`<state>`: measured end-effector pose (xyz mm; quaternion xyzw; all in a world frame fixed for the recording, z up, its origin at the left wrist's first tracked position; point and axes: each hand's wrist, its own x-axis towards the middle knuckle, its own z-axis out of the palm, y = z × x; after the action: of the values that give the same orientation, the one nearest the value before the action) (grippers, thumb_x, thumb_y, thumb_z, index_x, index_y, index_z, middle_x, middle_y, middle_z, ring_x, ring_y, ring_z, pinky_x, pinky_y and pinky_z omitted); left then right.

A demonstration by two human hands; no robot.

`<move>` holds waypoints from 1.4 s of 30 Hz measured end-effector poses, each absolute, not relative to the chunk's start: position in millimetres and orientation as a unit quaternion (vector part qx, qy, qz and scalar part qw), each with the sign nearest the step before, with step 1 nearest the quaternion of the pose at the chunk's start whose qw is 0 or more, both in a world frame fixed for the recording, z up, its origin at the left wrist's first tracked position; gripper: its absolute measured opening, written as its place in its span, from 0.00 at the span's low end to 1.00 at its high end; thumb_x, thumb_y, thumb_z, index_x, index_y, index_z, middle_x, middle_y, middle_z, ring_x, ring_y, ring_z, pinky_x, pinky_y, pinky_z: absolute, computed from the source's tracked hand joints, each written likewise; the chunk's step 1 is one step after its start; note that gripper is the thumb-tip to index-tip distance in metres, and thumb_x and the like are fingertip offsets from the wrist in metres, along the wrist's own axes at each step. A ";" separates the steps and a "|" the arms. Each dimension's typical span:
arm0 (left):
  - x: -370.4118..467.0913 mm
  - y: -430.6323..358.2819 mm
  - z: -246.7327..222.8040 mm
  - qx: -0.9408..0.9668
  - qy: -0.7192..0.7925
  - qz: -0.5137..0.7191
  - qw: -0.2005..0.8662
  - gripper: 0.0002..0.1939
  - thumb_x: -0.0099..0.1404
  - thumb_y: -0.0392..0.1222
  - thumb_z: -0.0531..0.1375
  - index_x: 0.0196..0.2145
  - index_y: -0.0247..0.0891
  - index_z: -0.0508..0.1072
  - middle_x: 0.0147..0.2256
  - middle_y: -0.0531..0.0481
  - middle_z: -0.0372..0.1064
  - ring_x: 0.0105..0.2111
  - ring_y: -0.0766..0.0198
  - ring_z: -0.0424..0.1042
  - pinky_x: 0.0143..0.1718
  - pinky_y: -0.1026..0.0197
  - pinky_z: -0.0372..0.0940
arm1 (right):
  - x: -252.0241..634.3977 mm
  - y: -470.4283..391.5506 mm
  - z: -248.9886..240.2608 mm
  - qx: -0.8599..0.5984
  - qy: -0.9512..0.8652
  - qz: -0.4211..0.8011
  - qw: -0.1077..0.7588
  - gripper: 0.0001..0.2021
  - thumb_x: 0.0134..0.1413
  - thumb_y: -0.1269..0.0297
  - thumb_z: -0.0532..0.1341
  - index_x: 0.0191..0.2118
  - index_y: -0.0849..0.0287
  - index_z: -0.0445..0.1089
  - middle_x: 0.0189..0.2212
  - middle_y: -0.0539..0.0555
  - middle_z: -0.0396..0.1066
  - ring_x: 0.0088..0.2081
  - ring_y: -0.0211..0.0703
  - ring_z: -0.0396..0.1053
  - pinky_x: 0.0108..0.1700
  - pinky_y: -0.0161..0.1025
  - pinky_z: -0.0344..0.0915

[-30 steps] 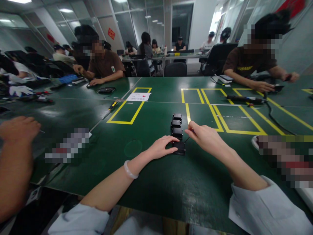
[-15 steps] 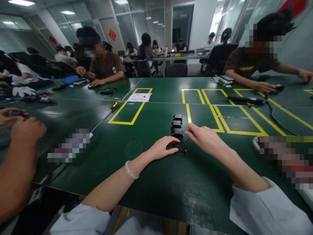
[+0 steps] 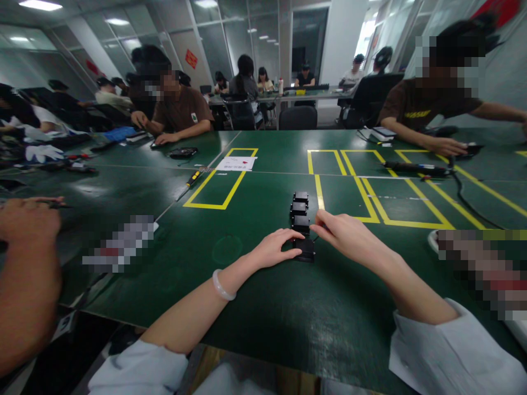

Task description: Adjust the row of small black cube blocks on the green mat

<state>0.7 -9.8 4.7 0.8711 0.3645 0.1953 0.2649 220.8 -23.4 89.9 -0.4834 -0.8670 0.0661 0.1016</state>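
Note:
The nearest black box-shaped part [image 3: 305,250] lies on the green table, with small shiny pins or screws at its side. My left hand [image 3: 276,248] grips it from the left, thumb and fingers on its near and far edges. At its right side, my right hand [image 3: 332,227] is closed in a pinch on a thin dark rod [image 3: 316,238], whose low end is close to the part's right edge. Most of the rod is hidden by my fingers. Beyond stand several similar black parts [image 3: 300,209] in a row.
Yellow tape outlines [image 3: 205,206] mark the green table [image 3: 247,323]. A screwdriver [image 3: 192,181] and a paper sheet [image 3: 236,163] lie farther left. At the left edge is another person's hand [image 3: 31,219]. People sit across the table, near a dark cabled tool [image 3: 418,168].
My right hand has lowered slightly toward the black part, and less of the rod shows. My left hand keeps its grip. The neighbour's hands at the left have shifted.

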 end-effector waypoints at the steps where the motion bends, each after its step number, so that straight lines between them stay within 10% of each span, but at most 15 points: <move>1: 0.8 -9.8 4.4 0.871 0.364 0.196 0.265 0.17 0.67 0.47 0.57 0.53 0.45 0.65 0.48 0.49 0.68 0.46 0.57 0.67 0.47 0.57 0.61 | 220.4 -23.1 89.5 -0.486 -0.866 0.061 0.099 0.10 0.64 0.58 0.48 0.36 0.56 0.59 0.24 0.50 0.67 0.24 0.40 0.64 0.26 0.34 0.48; 42: 0.3 -10.0 4.2 0.873 0.357 0.201 0.265 0.17 0.66 0.46 0.58 0.52 0.45 0.65 0.48 0.50 0.68 0.47 0.58 0.67 0.48 0.58 0.61 | 222.6 -24.8 93.0 -0.526 -0.845 0.044 0.087 0.08 0.63 0.63 0.46 0.42 0.57 0.59 0.30 0.53 0.72 0.28 0.41 0.68 0.27 0.35 0.50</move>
<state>0.3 -10.0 4.2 0.8727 0.3573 0.2010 0.2653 222.6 -24.8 93.0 -0.5259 -0.8449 0.0439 0.0874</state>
